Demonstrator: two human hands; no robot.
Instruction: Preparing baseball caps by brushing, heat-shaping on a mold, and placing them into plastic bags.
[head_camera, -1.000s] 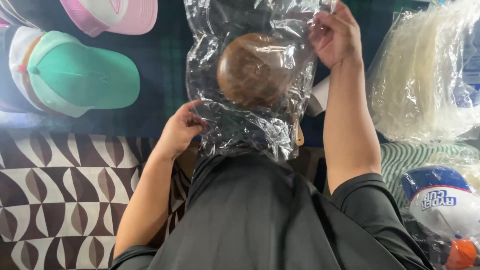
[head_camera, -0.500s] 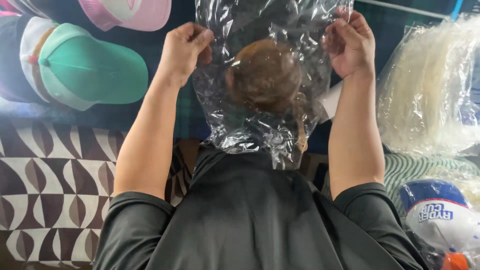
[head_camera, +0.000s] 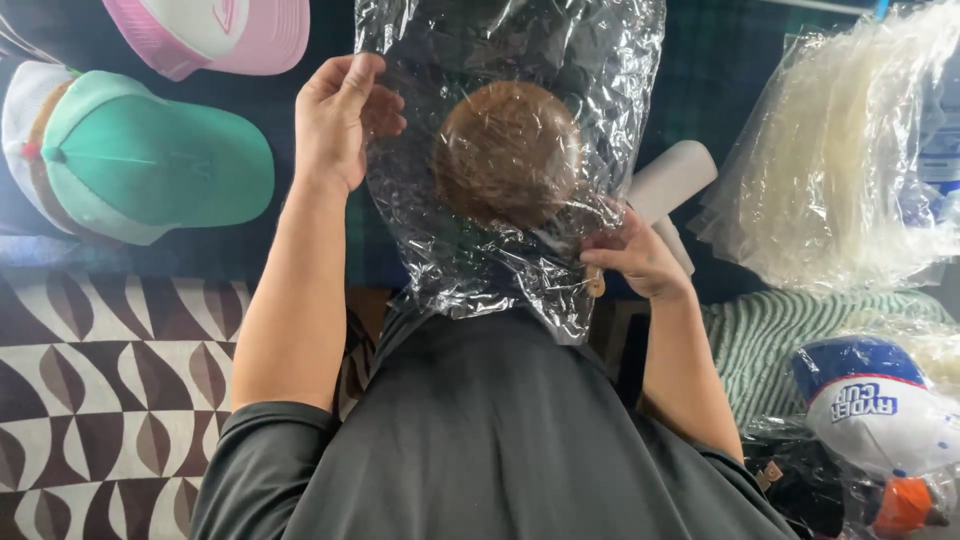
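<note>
Brown round cap (head_camera: 508, 152) inside crinkled clear plastic bag (head_camera: 480, 260), centre. Left hand (head_camera: 338, 118) on bag's left edge; right hand (head_camera: 635, 255) at bag's lower right. Mint-green cap (head_camera: 150, 170) left of bag, pink-and-white cap (head_camera: 225, 32) above it. Stack of clear plastic bags (head_camera: 850, 170) right. Blue-and-white bagged cap (head_camera: 870, 400) lower right.

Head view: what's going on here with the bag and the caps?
A person holds up a clear plastic bag with a brown cap inside. The left hand grips the bag's upper left edge; the right hand pinches it near the lower right corner. A green cap and a pink cap lie to the left, a stack of empty bags to the right, and a blue-and-white bagged cap at lower right.
</note>
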